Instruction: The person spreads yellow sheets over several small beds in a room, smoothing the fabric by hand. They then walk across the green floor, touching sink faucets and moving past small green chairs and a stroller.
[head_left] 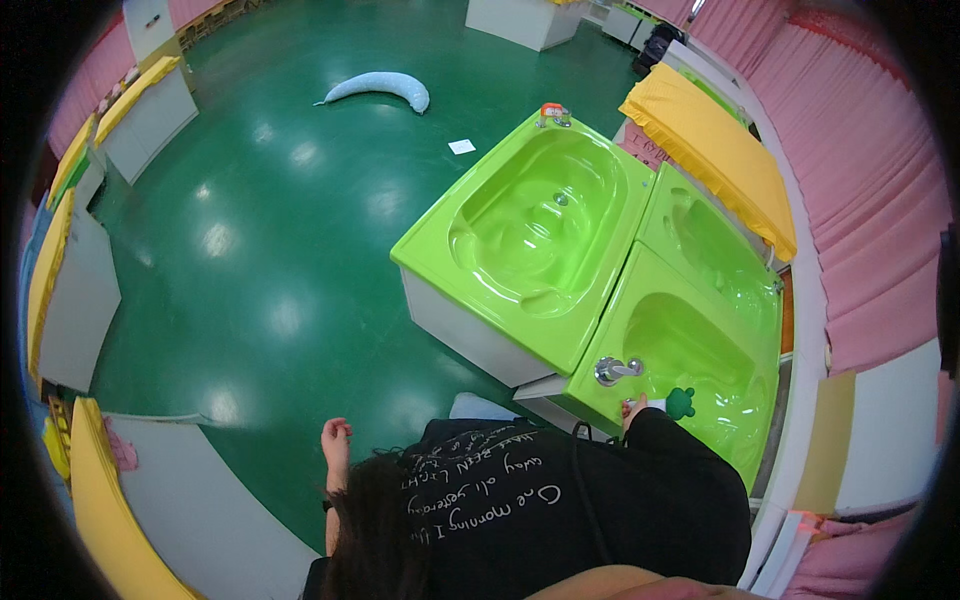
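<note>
My right hand (633,406) reaches over the near rim of the lower green tub (690,340). Its fingers close on a small white bottle (656,403) whose green top (681,403) has the shape of an animal head with round ears. Just beyond that hand a chrome tap (617,370) stands on the tub's rim. Out to the left, over the floor, my left hand (338,438) hangs with loosely bent fingers apart and nothing in them. A dark band circles the left wrist.
A larger green tub (540,215) adjoins ahead, with another green tub (715,240) on the right. A yellow-covered unit (715,150) stands behind them. On the green floor (270,230) lie a pale blue curved cushion (385,87) and a white sheet (461,147). Yellow-topped cabinets (190,490) line the left.
</note>
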